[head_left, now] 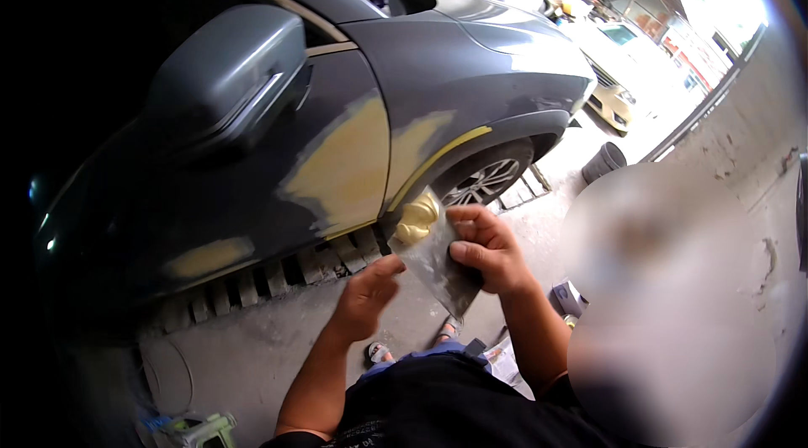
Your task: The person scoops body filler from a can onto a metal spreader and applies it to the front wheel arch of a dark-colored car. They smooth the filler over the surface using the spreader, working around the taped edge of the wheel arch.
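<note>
My right hand [492,254] grips a thin grey sheet [439,275] with a creamy lump of yellow putty [417,219] on its upper end. My left hand [368,296] is at the sheet's lower left, fingers curled; what they hold, if anything, is hidden. In front of me stands a dark grey car [471,86] with yellowish filler patches [341,162] on its door and fender, a yellow strip [446,147] along the wheel arch, and a side mirror [231,69].
The front wheel [488,181] is by a floor grating [269,280]. A dark bucket [603,164] stands near the right wall [749,137]. A white car [619,53] is beyond. A green-grey item [202,429] lies at lower left, a box [569,296] at right. Part of the right side is blurred.
</note>
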